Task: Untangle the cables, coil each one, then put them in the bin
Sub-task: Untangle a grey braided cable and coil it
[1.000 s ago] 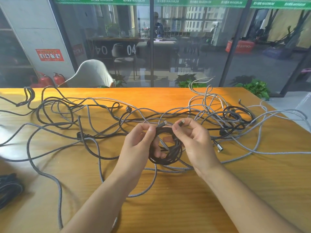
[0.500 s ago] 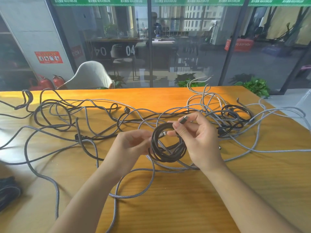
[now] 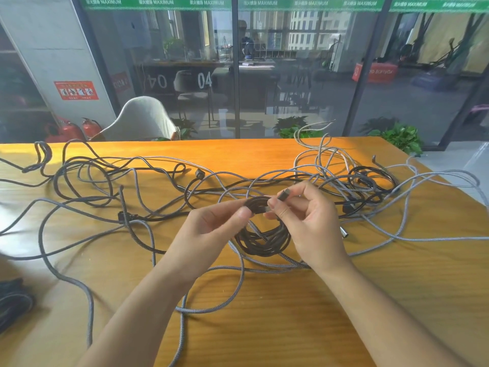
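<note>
The wooden table [image 3: 264,321] carries a spread of tangled grey braided cables [image 3: 330,165] and black cables [image 3: 87,178] from left edge to right edge; these remain to be separated and coiled. At frame centre, one dark cable coil [image 3: 262,237] is nearly complete. The left hand [image 3: 211,229] pinches its upper loop; the right hand [image 3: 304,218] pinches a metal connector [image 3: 284,194]. No bin is identifiable; a dark object [image 3: 13,300] at lower left is unclear.

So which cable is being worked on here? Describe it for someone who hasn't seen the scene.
On the wooden table, look between the left hand and right hand. They hold the dark coil. Unlike the cables sprawled loose around it, it is wound into a small, tight ring.
</note>
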`<action>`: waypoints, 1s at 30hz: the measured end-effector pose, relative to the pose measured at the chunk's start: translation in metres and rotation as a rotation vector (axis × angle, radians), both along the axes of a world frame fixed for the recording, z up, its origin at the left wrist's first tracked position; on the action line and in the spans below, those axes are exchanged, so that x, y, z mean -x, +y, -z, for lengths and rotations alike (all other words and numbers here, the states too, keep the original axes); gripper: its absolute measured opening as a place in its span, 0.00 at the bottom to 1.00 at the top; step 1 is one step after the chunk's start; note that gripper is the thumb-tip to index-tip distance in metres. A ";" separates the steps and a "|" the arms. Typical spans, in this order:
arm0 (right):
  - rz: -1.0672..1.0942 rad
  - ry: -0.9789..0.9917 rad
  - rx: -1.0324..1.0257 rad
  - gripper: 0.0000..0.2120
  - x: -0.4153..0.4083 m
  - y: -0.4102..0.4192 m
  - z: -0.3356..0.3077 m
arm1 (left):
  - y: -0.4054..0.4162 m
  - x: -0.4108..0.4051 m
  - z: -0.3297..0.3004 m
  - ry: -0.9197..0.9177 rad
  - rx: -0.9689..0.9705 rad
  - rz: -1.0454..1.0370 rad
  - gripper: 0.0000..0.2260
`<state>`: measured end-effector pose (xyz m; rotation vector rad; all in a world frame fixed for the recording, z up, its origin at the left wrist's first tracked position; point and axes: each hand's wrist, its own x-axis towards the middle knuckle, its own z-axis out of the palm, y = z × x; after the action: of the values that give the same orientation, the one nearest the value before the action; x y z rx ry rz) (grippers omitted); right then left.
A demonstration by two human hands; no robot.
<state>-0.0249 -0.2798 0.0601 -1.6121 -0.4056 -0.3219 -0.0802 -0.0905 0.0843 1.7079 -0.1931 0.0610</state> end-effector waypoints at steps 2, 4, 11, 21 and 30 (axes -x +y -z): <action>-0.005 -0.008 0.013 0.07 0.001 0.001 0.001 | 0.002 -0.001 0.003 -0.011 0.010 -0.020 0.14; -0.017 -0.013 0.031 0.04 0.001 0.002 0.001 | 0.004 -0.004 0.005 0.011 0.062 -0.044 0.18; -0.064 -0.001 0.056 0.12 0.000 0.002 0.003 | 0.006 -0.007 0.008 0.072 0.260 0.006 0.20; -0.101 0.134 0.079 0.07 0.001 0.005 -0.002 | -0.005 -0.007 0.015 0.012 0.132 -0.052 0.17; -0.241 0.202 0.096 0.17 0.003 0.002 -0.001 | -0.002 -0.008 0.017 -0.061 0.104 -0.274 0.08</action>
<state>-0.0275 -0.2781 0.0612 -1.6507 -0.4594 0.0438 -0.0723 -0.0925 0.0677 1.6203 0.0003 0.3208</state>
